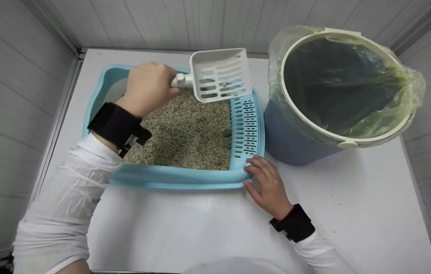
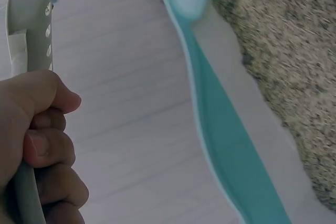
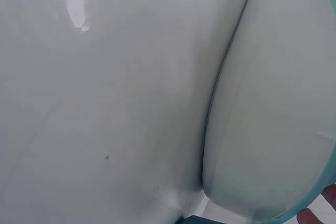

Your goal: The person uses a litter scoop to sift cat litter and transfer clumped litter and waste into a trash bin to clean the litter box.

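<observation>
My left hand [image 1: 150, 85] grips the handle of a white slotted litter scoop [image 1: 221, 75], raised over the far side of a blue litter box [image 1: 185, 178]. A few small bits lie on the scoop's slots. In the left wrist view, the curled fingers [image 2: 55, 148] wrap round the handle. Tan, grainy cat litter [image 1: 188, 137] covers the box floor, with a dark clump [image 1: 226, 132] beside the perforated strip [image 1: 246, 125]. My right hand [image 1: 270, 186] holds the box's near right corner, its fingers over the rim and thumb at the outer side. Only fingertips [image 3: 310, 216] show in the right wrist view.
A blue bin [image 1: 295, 140] stands close to the right of the box, its cream rim [image 1: 287, 95] lined with a translucent yellow-green bag [image 1: 411, 85]. Both stand on a white table [image 1: 352, 198]. Grey panelled walls [image 1: 162, 23] enclose the back and sides.
</observation>
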Tool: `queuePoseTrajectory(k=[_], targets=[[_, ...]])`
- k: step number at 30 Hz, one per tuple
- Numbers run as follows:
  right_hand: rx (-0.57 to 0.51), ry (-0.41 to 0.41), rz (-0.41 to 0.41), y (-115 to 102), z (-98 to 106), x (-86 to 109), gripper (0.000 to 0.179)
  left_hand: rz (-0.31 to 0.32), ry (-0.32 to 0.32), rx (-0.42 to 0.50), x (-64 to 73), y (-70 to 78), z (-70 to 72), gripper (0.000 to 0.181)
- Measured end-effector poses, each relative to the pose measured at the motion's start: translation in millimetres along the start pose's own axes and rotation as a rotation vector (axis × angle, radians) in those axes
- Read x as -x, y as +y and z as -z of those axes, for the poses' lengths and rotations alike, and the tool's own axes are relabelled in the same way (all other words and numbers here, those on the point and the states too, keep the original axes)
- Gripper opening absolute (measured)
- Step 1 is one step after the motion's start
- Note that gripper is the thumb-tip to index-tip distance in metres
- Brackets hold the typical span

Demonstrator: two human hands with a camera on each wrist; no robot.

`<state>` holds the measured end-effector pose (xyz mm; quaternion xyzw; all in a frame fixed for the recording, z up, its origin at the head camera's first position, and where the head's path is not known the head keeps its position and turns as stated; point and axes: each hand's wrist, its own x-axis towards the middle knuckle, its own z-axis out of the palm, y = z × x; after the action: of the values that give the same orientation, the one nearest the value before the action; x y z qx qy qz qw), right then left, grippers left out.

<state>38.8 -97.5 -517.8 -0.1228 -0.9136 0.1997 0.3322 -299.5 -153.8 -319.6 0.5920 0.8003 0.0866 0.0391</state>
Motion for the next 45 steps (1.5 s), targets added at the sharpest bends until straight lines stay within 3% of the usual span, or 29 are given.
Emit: queuePoseTrajectory(k=[3,5,10,16,22,25,31,35,40,45], targets=[[-0.001,-0.001,-0.002,1,1,-0.7,0.033,0.014,-0.046,-0.066,8.2,-22.4,-15.3,0.031],[-0.002,-0.002,-0.003,1,1,-0.6,0.033,0.015,-0.113,-0.098,12.2,-32.9,-23.5,0.027],[0.005,-0.007,-0.008,2,1,0.8,0.033,-0.032,-0.282,-0.185,17.3,-44.2,-39.1,0.016],[-0.002,0.009,-0.005,3,1,1.9,0.033,-0.062,-0.404,-0.307,15.2,-33.2,-53.2,0.027],[0.011,0.005,-0.007,2,1,1.9,0.034,-0.088,-0.48,-0.515,6.8,-14.1,-69.9,0.04],[0.012,0.003,-0.005,2,1,1.9,0.033,-0.091,-0.513,-0.543,0.9,-3.9,-79.4,0.042],[0.01,0.007,-0.008,3,1,1.4,0.032,-0.109,-0.495,-0.517,-10.5,13.4,-98.5,0.042],[0.006,-0.002,-0.01,3,1,1.3,0.032,-0.139,-0.454,-0.414,-15.7,21.6,-111.2,0.036],[0.002,-0.014,-0.013,2,2,1.3,0.032,-0.157,-0.448,-0.322,-23.5,29.2,-125.6,0.028],[0.003,-0.013,-0.015,2,2,1.8,0.033,-0.115,-0.452,-0.201,-29.2,28.9,-140.6,0.024]])
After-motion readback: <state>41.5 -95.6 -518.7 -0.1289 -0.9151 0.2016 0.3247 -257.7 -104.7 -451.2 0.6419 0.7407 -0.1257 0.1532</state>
